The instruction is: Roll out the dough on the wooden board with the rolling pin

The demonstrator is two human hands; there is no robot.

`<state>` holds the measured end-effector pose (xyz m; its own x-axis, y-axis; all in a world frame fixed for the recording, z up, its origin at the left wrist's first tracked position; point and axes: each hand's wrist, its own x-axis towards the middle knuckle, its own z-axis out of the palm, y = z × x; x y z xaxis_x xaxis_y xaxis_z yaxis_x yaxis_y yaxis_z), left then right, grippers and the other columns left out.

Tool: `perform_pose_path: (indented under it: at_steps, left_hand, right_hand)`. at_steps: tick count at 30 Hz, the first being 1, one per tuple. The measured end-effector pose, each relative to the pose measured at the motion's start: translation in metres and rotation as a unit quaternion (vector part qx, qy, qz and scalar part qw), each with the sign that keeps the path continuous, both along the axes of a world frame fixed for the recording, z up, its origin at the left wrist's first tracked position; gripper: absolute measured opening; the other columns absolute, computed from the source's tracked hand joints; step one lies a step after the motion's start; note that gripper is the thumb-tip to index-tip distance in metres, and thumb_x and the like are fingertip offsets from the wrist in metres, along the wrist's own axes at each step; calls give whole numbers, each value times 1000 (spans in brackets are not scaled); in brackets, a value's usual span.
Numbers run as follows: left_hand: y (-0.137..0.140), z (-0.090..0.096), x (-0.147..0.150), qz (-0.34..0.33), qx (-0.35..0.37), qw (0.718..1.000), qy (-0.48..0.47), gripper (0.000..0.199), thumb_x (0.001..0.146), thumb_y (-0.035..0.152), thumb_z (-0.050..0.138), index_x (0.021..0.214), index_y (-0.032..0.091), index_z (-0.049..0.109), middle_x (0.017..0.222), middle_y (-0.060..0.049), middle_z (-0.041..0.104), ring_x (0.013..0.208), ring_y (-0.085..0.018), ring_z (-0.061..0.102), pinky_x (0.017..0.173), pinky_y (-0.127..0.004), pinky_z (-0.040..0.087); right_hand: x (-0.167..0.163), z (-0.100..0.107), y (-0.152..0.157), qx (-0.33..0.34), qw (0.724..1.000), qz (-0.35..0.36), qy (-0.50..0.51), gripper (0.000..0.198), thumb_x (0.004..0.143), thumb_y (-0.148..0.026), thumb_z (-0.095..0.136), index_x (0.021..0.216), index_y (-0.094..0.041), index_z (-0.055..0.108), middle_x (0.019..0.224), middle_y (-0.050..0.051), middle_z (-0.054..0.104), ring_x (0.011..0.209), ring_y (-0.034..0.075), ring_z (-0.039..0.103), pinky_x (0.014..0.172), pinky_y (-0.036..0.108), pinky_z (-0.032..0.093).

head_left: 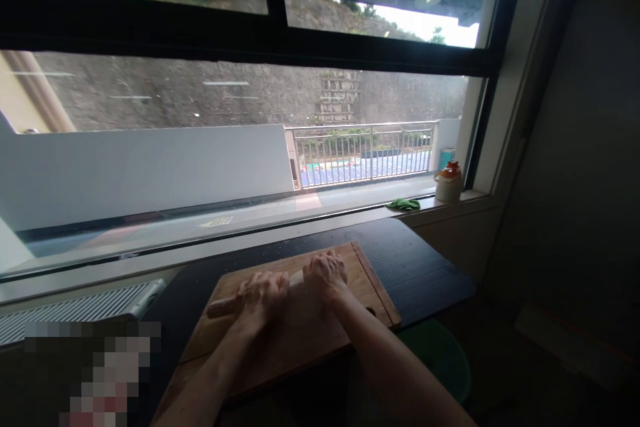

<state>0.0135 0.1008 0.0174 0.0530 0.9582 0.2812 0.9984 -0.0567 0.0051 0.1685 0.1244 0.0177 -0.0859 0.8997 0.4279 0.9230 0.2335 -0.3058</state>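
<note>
A wooden rolling pin (221, 308) lies across a wooden cutting board (300, 363), its left end sticking out past my left hand (263, 292). The fingers of that hand curl over the pin. My right hand (326, 272) is closed over the pin farther right and covers its right end. Between the hands shows a pale stretch (297, 278) that looks like dough around or under the pin; I cannot tell which. Below it, a pale area on the board is hard to make out in the dim light.
The board rests on a dark table (415, 260) against a window sill (350, 217). On the sill are a green cloth (404, 204) and a white jug with an orange top (449, 185). A white radiator (85, 310) stands left, and a green stool (440, 353) is below right.
</note>
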Motion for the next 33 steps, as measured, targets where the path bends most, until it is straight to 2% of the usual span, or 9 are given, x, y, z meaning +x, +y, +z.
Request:
perform_pose_path:
  at_steps: [4,10,14,19,23,28,33]
  left_hand:
    - [14,6,-2,7,-38,999,-7,45,90,40,25,87,27,67,100,-7,67,98,-27,55,86,-44,40]
    - [50,15,-4,46,-92,994,-41,51,88,48,23,95,27,69,102,-9,68,98,-31,58,81,-46,43]
    - [75,13,-7,65,-99,991,-61,48,84,49,27,94,27,69,109,-10,66,104,-34,57,82,-48,43]
    - [94,9,-11,75,-127,986,-79,44,81,48,32,90,26,69,106,-11,68,104,-34,57,82,-47,44]
    - [88,11,-10,64,-140,986,-68,43,82,49,32,88,27,69,110,-10,67,106,-35,56,84,-51,42]
    - [57,16,-6,40,-115,992,-40,46,86,47,28,98,28,68,110,-9,66,102,-31,57,85,-47,42]
    - [19,8,-4,-5,-28,1000,-11,40,89,41,31,90,25,68,103,-8,67,100,-25,55,90,-42,39]
  right_hand:
    - [0,4,9,-4,1000,6,-4,35,88,-33,41,81,-16,71,84,11,69,88,21,56,81,32,37]
    - [-2,8,43,-12,1000,8,-20,33,87,-28,41,85,-13,71,86,12,69,90,22,56,78,31,38]
    - [-5,10,65,-22,999,22,-40,29,84,-23,45,86,-12,71,87,14,69,93,23,57,78,31,38]
    - [-8,16,75,-9,997,52,-58,27,84,-20,46,87,-13,71,89,12,69,95,21,55,82,29,37]
    - [-7,14,66,-12,998,43,-51,27,82,-20,45,87,-13,71,89,13,69,92,22,56,78,30,38]
    - [-2,7,40,-33,999,13,-27,32,84,-27,42,82,-14,71,83,12,70,85,23,57,73,32,39]
    - [-1,2,12,-33,999,-3,-11,39,88,-36,38,80,-17,71,83,10,70,84,22,58,74,32,39]
